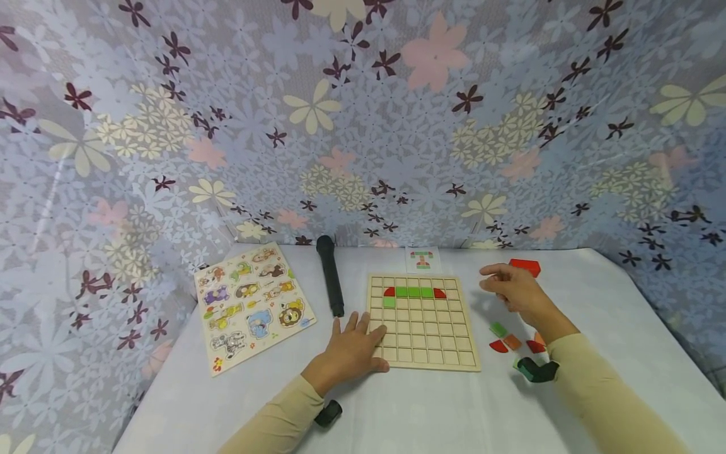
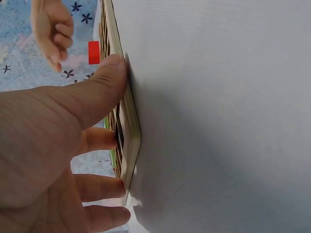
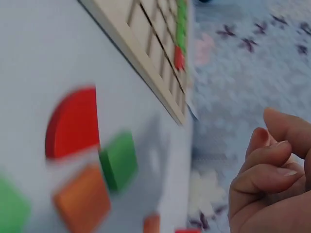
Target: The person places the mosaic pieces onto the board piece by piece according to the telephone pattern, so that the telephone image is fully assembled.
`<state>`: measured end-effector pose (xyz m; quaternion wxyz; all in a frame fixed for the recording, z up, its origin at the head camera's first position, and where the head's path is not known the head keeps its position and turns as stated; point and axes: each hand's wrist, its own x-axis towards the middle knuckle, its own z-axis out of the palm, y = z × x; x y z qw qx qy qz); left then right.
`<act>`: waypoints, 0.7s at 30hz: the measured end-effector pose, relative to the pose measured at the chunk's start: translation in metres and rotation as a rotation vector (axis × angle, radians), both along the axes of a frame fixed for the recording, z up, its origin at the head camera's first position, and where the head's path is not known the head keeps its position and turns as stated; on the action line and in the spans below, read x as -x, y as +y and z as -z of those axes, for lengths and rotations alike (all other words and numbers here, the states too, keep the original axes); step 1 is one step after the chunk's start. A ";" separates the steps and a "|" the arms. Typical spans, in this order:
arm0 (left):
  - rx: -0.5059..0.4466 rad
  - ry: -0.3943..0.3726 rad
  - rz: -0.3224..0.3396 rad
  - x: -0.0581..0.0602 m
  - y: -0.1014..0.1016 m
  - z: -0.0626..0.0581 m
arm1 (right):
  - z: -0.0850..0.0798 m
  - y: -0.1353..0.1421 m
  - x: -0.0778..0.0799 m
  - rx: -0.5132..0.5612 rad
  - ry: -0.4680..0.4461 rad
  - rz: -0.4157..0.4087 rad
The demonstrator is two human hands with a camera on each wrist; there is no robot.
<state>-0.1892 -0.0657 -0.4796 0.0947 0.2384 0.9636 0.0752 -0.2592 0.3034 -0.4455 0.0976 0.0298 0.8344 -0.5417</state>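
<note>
A wooden grid board lies in front of me. Near its top sits a row of green squares between a red quarter-round and another red quarter-round; one more green square is below the left end. My left hand rests at the board's lower left corner, fingers spread and thumb touching the edge. To the right of the board my right hand is raised, fingers loosely bent, with nothing visible in it. Loose below it are a green piece, an orange piece and a red quarter-round.
A pattern card lies behind the board. Behind my right hand is a red block. Left of the board are a black stick-like object and an animal puzzle board. Flowered cloth hangs behind the white-covered table.
</note>
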 end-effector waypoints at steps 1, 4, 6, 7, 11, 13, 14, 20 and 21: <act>0.001 -0.002 0.000 0.000 0.000 0.000 | -0.002 0.008 -0.004 0.020 0.003 0.006; 0.005 -0.010 -0.001 0.000 0.001 -0.001 | -0.005 0.027 -0.016 0.054 0.024 0.027; 0.010 -0.013 -0.002 0.000 0.002 -0.001 | -0.005 0.037 -0.024 0.043 0.024 0.046; 0.010 -0.015 -0.003 0.000 0.002 -0.001 | -0.005 0.041 -0.027 0.041 0.021 0.054; 0.006 -0.020 -0.003 0.000 0.001 -0.001 | 0.000 0.056 -0.041 0.052 -0.016 0.086; 0.000 -0.023 -0.003 0.000 0.001 -0.001 | 0.004 0.063 -0.047 0.074 -0.029 0.100; -0.002 -0.022 -0.002 -0.001 0.001 -0.001 | 0.005 0.066 -0.050 0.087 -0.034 0.108; -0.011 -0.014 0.008 -0.001 0.001 -0.002 | 0.017 0.078 -0.060 0.133 -0.061 0.127; -0.008 -0.014 0.010 -0.001 0.001 -0.002 | 0.020 0.078 -0.061 0.130 -0.067 0.121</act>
